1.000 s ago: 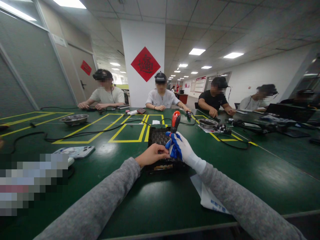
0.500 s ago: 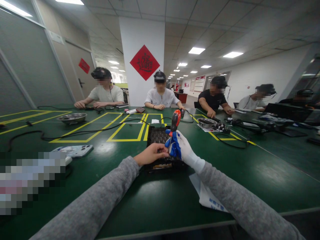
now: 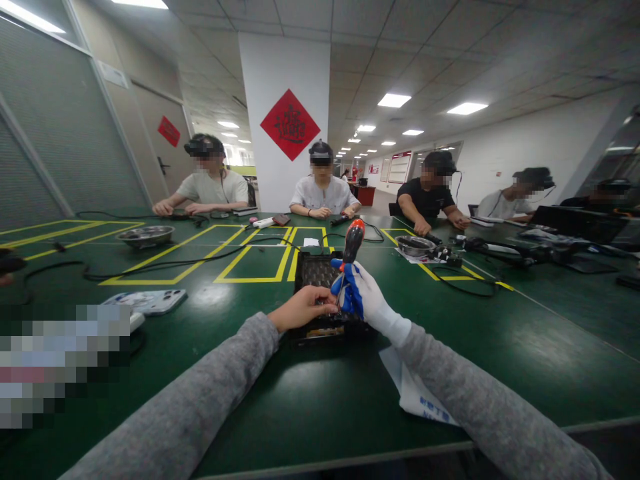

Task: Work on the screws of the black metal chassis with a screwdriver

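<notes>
My right hand, in a white glove with blue-coated fingers, is closed round a screwdriver. Its red and black handle points up, leaning slightly right, and its shaft runs down between my hands. Bare and ungloved, my left hand has its thumb and fingertips pinched together close to the shaft's lower end. Whatever that pinch holds is hidden. Under both hands lies a black plastic case with a textured inside. The screwdriver's tip cannot be made out.
A white printed bag lies by my right forearm. To the left are a phone and a metal bowl; another bowl stands right. Black cables cross the green table. Several people sit opposite.
My hands and the screwdriver keep nearly the same place over the case. The person opposite has drawn a dark tool in from the right. A dark object has come in at the left edge.
</notes>
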{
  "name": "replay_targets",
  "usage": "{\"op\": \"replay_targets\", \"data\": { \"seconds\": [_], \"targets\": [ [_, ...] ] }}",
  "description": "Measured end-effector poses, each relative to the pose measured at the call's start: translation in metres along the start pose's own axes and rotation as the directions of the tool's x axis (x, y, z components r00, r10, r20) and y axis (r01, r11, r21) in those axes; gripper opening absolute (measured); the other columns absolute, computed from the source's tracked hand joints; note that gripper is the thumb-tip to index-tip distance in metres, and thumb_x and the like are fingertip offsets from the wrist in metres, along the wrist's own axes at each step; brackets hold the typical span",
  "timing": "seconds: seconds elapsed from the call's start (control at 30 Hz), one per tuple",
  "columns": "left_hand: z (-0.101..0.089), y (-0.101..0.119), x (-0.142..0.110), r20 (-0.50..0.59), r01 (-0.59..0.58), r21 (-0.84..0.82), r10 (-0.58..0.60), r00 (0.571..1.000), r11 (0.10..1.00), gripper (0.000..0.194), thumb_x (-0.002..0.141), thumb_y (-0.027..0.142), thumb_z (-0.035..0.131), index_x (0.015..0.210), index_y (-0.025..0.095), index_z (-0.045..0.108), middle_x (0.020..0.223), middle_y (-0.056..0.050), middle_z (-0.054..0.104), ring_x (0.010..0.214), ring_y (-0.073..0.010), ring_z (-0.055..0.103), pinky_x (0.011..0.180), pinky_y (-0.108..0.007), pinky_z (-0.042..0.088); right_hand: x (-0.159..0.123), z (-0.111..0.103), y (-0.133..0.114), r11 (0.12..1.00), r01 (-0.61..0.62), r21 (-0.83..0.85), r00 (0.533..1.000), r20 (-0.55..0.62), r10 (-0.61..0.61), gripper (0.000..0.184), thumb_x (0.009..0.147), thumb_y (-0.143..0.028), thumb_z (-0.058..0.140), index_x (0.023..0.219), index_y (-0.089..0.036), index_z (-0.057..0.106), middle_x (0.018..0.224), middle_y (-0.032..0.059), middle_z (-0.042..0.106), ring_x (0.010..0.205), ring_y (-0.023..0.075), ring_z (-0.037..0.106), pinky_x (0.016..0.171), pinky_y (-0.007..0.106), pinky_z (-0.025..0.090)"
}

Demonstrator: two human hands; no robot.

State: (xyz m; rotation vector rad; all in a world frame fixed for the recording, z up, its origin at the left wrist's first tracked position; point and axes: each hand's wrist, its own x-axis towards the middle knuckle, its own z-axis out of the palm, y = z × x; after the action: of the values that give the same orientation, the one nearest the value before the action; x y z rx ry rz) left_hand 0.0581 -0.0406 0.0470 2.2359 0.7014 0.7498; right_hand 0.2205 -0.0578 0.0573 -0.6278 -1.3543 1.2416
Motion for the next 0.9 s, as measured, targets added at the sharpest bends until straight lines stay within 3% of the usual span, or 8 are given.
{"op": "replay_targets", "data": {
  "seconds": [0.17,0.4,0.7,0.9],
  "targets": [
    [-0.0032,0.0026,-0.0008,0.038,-0.068,0.058,0.066,0.997,0.996,0.026,0.081,0.032,0.048,0.082,0.011,0.065,0.082,-0.005,0.063,0.078,-0.0127,0.056,0.077,-0.023,0.041,0.0011,-0.0007,-0.0010,1.000,-0.010,0.019,1.000,0.010,0.010,0.045,0.080,-0.051,0.043,0.112,-0.020,0.047,0.059,-0.0022,0.056,0.034,0.0059,0.044,0.034,0.018,0.038],
    [-0.0010,0.0025,-0.0010,-0.018,0.008,0.047,-0.007,1.000,0.999,0.023,0.073,0.033,0.059,0.080,0.011,0.064,0.077,-0.003,0.064,0.073,-0.0127,0.057,0.073,-0.023,0.043,0.0007,0.0002,-0.0009,1.000,0.013,0.027,1.000,-0.017,-0.013,0.044,0.080,-0.049,0.045,0.112,-0.020,0.047,0.059,-0.0019,0.056,0.036,0.0059,0.044,0.033,0.016,0.036],
    [-0.0033,0.0023,-0.0014,0.043,-0.044,0.061,0.042,0.998,0.997,0.026,0.079,0.033,0.051,0.081,0.012,0.066,0.081,-0.005,0.064,0.076,-0.0125,0.056,0.075,-0.023,0.042,-0.0015,0.0019,-0.0049,1.000,-0.010,-0.016,1.000,0.020,0.010,0.043,0.079,-0.050,0.044,0.110,-0.020,0.046,0.057,-0.0030,0.055,0.035,0.0065,0.045,0.033,0.017,0.037],
    [-0.0004,0.0001,-0.0005,-0.012,-0.020,0.047,0.020,1.000,0.999,0.023,0.073,0.033,0.060,0.078,0.011,0.064,0.074,-0.002,0.063,0.070,-0.0119,0.055,0.071,-0.023,0.042,-0.0017,0.0016,-0.0045,1.000,-0.004,0.020,1.000,-0.002,0.004,0.043,0.079,-0.048,0.047,0.110,-0.019,0.047,0.058,-0.0032,0.055,0.037,0.0061,0.046,0.034,0.016,0.036]
  ]
}}
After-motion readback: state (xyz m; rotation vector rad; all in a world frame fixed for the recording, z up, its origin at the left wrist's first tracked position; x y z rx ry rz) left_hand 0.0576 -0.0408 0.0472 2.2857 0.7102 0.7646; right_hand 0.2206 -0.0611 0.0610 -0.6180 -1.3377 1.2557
